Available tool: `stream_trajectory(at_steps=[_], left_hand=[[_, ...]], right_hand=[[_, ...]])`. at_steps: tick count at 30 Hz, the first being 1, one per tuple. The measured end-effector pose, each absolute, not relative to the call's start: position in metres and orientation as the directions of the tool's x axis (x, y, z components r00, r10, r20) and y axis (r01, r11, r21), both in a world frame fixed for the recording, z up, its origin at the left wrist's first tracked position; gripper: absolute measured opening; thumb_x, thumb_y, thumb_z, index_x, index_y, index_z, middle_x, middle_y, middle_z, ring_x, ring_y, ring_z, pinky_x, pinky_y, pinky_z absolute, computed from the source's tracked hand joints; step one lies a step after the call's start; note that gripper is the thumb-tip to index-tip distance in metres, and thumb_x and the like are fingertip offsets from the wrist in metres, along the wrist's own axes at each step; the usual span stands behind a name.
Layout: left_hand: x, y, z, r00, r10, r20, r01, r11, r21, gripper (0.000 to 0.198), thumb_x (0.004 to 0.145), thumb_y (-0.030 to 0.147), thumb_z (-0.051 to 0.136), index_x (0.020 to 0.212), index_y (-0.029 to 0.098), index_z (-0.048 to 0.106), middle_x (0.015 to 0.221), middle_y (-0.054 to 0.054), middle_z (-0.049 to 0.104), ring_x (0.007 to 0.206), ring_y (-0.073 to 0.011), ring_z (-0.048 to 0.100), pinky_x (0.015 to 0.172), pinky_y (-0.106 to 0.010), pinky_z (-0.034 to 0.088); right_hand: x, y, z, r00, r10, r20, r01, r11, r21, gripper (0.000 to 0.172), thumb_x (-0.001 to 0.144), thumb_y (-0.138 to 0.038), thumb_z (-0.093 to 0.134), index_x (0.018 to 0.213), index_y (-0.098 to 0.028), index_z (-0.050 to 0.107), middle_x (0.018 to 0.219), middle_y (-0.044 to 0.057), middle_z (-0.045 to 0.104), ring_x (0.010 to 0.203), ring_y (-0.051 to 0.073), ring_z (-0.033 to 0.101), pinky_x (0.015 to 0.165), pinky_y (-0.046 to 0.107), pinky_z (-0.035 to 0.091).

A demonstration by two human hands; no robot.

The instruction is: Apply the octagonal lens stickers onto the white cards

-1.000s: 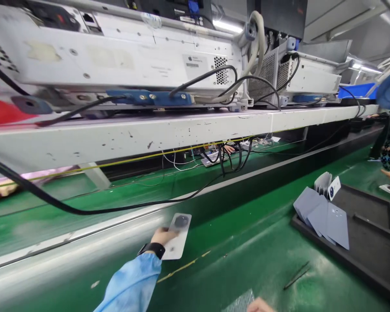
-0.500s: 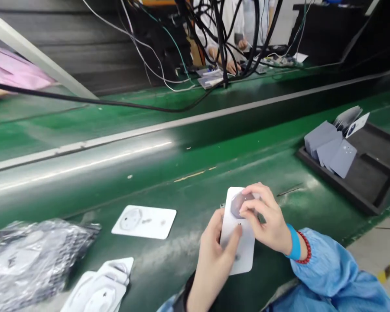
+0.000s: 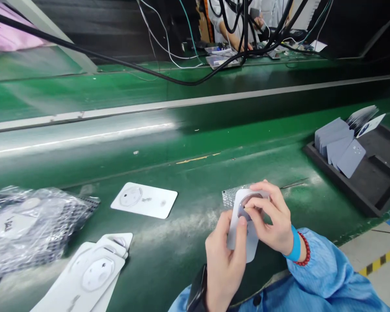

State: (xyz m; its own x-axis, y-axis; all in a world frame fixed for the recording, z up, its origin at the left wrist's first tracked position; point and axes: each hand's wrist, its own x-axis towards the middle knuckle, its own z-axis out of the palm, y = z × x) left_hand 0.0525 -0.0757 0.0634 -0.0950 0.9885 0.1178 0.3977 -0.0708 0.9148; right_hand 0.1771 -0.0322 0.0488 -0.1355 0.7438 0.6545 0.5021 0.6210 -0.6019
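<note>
A white plastic card tray (image 3: 251, 242) with a round recess is held upright over the green bench. My left hand (image 3: 225, 264) grips its lower left edge, thumb on the front. My right hand (image 3: 271, 219) curls over its top, fingertips pinched on a dark round disc (image 3: 245, 203) seated in the recess. A small piece of bubble wrap (image 3: 229, 197) lies on the bench just behind the tray.
One white tray (image 3: 144, 200) lies flat at centre left, a stack of white trays (image 3: 91, 273) at lower left, a bag of bubble wrap (image 3: 26, 227) at far left. A black bin (image 3: 373, 182) with grey cards (image 3: 339, 145) stands right. Tweezers (image 3: 294, 184) lie nearby. Cables and another person's hands are at the back.
One second ago my left hand reached out with the tray toward the conveyor; the view has dropped to the bench and both hands now hold the tray close, right fingers on the disc.
</note>
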Motion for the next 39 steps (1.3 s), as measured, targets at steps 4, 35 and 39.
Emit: stream_trajectory(at_steps=[4,35,39], left_hand=[[0.053,-0.075,0.06,-0.139,0.979,0.149,0.428,-0.076,0.9,0.019,0.095,0.026,0.052,0.077,0.021,0.056,0.055,0.009,0.055,0.045,-0.006,0.049,0.045,-0.013,0.039],[0.048,-0.075,0.082,-0.059,0.979,0.195,0.417,-0.154,0.896,0.011,0.092,0.015,0.054,0.086,0.021,0.06,0.063,0.008,0.067,0.051,-0.0051,0.06,0.051,-0.01,0.046],[0.047,-0.075,0.082,-0.048,0.979,0.198,0.402,-0.163,0.901,0.011,0.092,0.015,0.054,0.085,0.021,0.061,0.065,0.006,0.069,0.05,-0.0063,0.06,0.05,-0.012,0.046]], right_hand=[[0.177,-0.035,0.048,-0.135,0.709,0.692,0.515,0.647,-0.563,0.018,0.087,-0.004,0.056,0.091,-0.02,0.063,0.109,0.008,0.064,0.104,0.021,0.064,0.108,0.046,0.043],[0.178,-0.037,0.07,-0.062,0.979,0.193,-0.014,0.193,-0.981,0.025,0.079,-0.016,0.069,0.101,-0.024,0.059,0.104,0.003,0.062,0.093,0.016,0.064,0.071,0.025,0.056],[0.183,-0.036,0.072,-0.125,0.979,0.162,0.029,0.167,-0.986,0.025,0.08,-0.023,0.071,0.102,-0.024,0.059,0.103,0.003,0.063,0.094,0.017,0.064,0.071,0.027,0.057]])
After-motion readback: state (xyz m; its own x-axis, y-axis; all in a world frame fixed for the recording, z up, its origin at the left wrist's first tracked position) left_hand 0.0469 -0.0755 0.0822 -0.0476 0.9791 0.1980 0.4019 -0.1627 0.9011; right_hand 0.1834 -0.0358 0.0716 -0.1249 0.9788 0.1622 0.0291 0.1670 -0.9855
